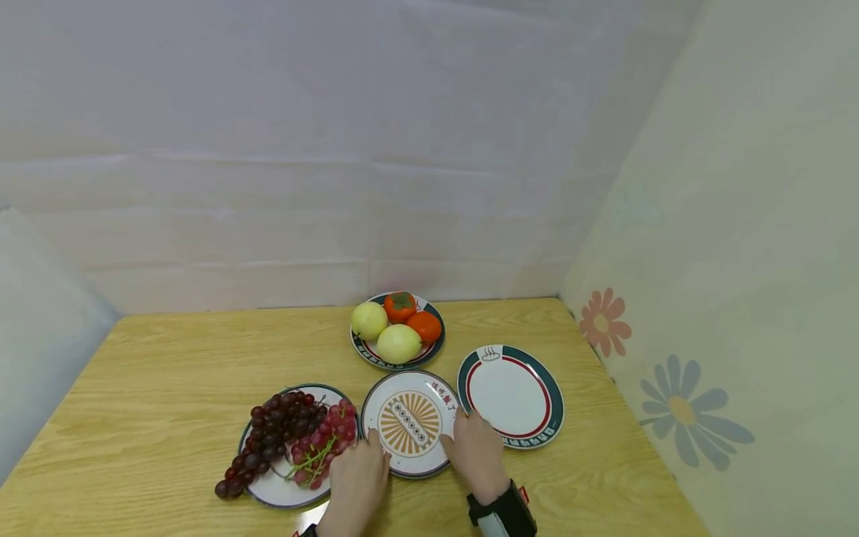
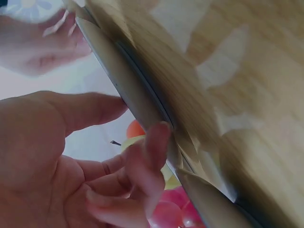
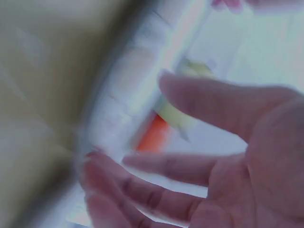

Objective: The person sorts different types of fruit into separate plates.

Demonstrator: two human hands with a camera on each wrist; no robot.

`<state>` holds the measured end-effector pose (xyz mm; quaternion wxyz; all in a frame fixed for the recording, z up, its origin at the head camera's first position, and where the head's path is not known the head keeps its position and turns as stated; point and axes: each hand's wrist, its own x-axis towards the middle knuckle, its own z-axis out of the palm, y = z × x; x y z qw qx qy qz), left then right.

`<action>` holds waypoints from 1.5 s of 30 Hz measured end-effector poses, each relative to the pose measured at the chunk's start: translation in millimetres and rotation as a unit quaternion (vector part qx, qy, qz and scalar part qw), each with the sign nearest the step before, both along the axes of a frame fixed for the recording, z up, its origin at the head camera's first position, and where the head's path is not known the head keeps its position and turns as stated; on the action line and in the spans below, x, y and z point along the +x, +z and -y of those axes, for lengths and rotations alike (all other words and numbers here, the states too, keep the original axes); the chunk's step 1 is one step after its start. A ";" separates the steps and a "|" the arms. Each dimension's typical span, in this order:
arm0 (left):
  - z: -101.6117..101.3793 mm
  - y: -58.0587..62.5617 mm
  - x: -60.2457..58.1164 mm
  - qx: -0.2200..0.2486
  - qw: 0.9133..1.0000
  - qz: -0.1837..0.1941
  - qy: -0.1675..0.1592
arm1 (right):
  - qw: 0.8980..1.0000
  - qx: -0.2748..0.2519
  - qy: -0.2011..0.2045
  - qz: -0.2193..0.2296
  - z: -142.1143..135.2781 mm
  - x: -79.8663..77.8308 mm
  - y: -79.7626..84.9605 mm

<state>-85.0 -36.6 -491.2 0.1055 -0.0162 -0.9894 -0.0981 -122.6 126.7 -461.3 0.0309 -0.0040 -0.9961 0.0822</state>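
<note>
A white plate with an orange sunburst pattern (image 1: 372,414) lies between my two hands at the front middle. At its left rim, my left hand (image 1: 359,473) has curled fingers and a thumb (image 2: 102,109) that meets the edge. My right hand (image 1: 479,451) is at the opposite rim, its fingers (image 3: 166,166) fairly straight and spread from the thumb. Blur hides its exact contact. Close beside my left hand is a plate (image 1: 275,488) with dark grapes (image 1: 275,425) and red grapes (image 1: 322,447). A green-rimmed plate (image 1: 506,395) lies just beyond my right hand.
Behind the sunburst plate, a dark-rimmed plate (image 1: 382,364) holds yellow-green pears (image 1: 399,344) and orange persimmons (image 1: 424,327). Dark grapes spill over the left plate's edge onto the wooden table (image 1: 168,388). White covering backs the table, and a flower-patterned wall (image 1: 725,261) borders the right.
</note>
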 end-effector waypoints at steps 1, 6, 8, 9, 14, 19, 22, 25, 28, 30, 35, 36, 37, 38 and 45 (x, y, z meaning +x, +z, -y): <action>0.2 0.5 0.0 0.000 1.000 0.000 -0.004 | 1.000 0.002 0.013 -0.018 1.3 -8.6 9.3; 1.3 -0.6 1.3 0.007 1.000 0.001 -0.014 | 0.984 0.015 0.140 -0.113 19.6 -64.7 39.3; 1.3 -1.9 2.2 0.008 1.000 0.000 -0.017 | 0.975 0.033 0.189 -0.114 29.7 -85.3 37.2; 1.1 -2.3 2.6 0.009 1.000 -0.001 -0.019 | 0.972 0.039 0.207 -0.108 34.2 -93.7 33.8; -0.6 -3.7 2.6 0.005 1.000 0.004 -0.028 | 0.971 0.080 0.213 -0.079 49.8 -115.3 10.4; -0.5 -3.8 2.2 -0.001 0.999 -0.006 -0.034 | 0.967 0.093 0.200 -0.125 55.3 -123.1 0.2; 0.6 -3.9 1.4 -0.003 0.999 -0.022 -0.036 | 0.966 0.081 0.207 -0.135 54.9 -128.6 1.2; 1.1 -3.5 1.0 -0.002 0.999 -0.032 -0.037 | 0.969 0.057 0.210 -0.120 51.2 -131.3 5.5; 1.9 -2.9 0.7 -0.003 0.999 -0.035 -0.036 | 0.970 0.040 0.213 -0.106 45.0 -126.0 13.0; 2.7 -2.7 0.6 -0.005 0.999 -0.035 -0.035 | 0.969 0.038 0.223 -0.101 39.7 -116.6 19.1; 4.8 -4.0 -0.1 -0.009 0.999 -0.036 -0.033 | 0.959 0.046 0.260 -0.098 25.0 -87.8 25.1; 4.9 -4.3 -0.2 -0.009 0.999 -0.035 -0.033 | 0.959 0.045 0.263 -0.093 22.1 -82.9 23.8; 5.0 -4.6 -0.3 -0.009 0.999 -0.036 -0.034 | 0.960 0.043 0.264 -0.084 19.5 -78.3 22.4; 5.1 -4.9 -0.4 -0.010 0.999 -0.035 -0.034 | 0.961 0.042 0.263 -0.076 17.1 -74.0 20.7; 5.7 -5.2 -0.3 -0.004 0.999 -0.031 -0.036 | 0.966 0.034 0.248 -0.062 7.6 -57.8 10.1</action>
